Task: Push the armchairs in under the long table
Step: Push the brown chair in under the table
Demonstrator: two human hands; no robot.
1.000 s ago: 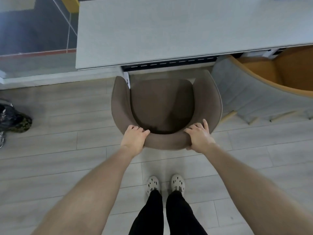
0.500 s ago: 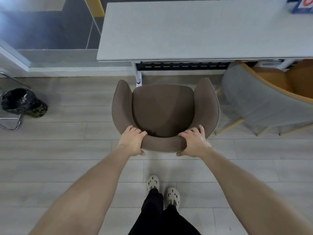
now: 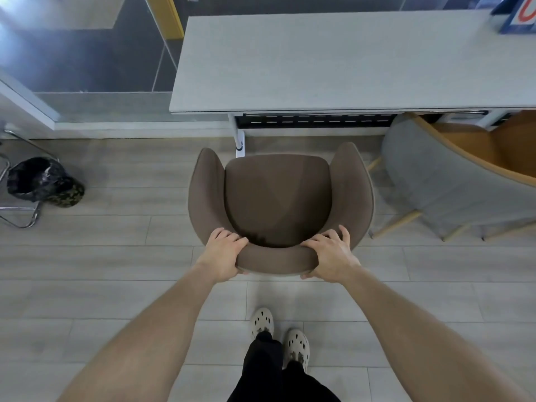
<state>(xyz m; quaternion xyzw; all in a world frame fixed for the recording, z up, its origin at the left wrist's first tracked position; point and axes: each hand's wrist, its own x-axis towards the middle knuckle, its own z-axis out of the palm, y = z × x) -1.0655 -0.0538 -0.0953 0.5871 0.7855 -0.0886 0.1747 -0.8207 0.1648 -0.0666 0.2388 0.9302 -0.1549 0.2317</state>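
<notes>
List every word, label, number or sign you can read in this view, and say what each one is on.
"U": a large red letter, cut off by the frame edge, on the blue and white box at the far right corner of the long table. It may be part of a longer word; the rest is out of view.
Small dark mark on the white table leg: too small to read.
No other text shows, none on the brown armchair.

A brown armchair point(image 3: 278, 198) stands wholly out on the grey plank floor point(image 3: 116, 256), its front near the white table leg point(image 3: 240, 140); the left hand point(image 3: 223, 256) and right hand point(image 3: 330, 256) clasp its backrest; the long table point(image 3: 333, 62) lies beyond; a grey armchair point(image 3: 441, 181) sits right, partly under it.
</notes>
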